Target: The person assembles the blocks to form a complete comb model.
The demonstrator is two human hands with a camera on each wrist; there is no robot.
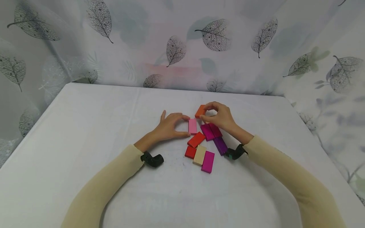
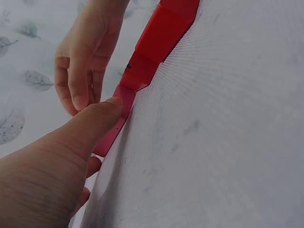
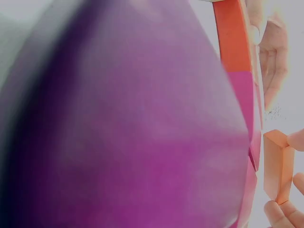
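Note:
My left hand [image 1: 171,126] holds a pink block [image 1: 192,126] by its two ends, index fingertip at the far end and thumb at the near one. In the left wrist view the thumb lies along that pink block [image 2: 108,137]. Just to the right, my right hand [image 1: 220,117] pinches an orange block [image 1: 200,111] between thumb and fingers; the right wrist view shows this orange block [image 3: 279,166] with fingertips at its edge. Beneath the right hand, two magenta blocks [image 1: 207,132] lie side by side, partly covered by it.
Nearer me lie an orange-red block [image 1: 196,139], a red block [image 1: 190,152], a beige block [image 1: 199,155] and a magenta block [image 1: 208,162], close together. A purple block [image 1: 220,146] is beside the right wrist camera [image 1: 236,152]. A leaf-patterned cloth [image 1: 176,69] hangs behind the white table [image 1: 119,104].

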